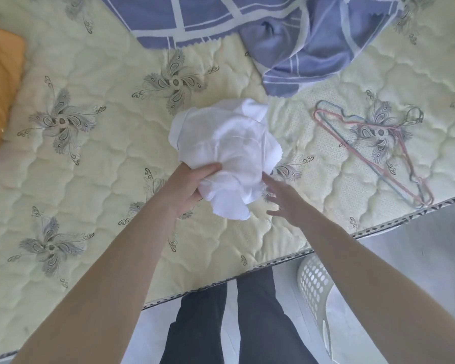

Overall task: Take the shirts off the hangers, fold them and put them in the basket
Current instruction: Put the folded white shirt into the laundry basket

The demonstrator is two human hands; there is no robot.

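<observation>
A crumpled white shirt (221, 143) is bunched up above the quilted mattress (95, 158), near its middle. My left hand (192, 185) is shut on the shirt's lower left part, thumb on top. My right hand (284, 198) is just right of the shirt with its fingers spread, holding nothing; its fingertips are at the cloth's edge. Two empty wire hangers, one pink (405, 153) and one blue-grey (336, 132), lie overlapping on the mattress to the right. A white perforated basket (313, 282) stands on the floor at the lower right, partly behind my right forearm.
A purple-and-white checked blanket (286, 35) lies bunched at the top of the bed. An orange cushion (0, 82) sits at the left edge. The mattress edge runs diagonally across the bottom; my legs in dark trousers (221, 324) stand against it.
</observation>
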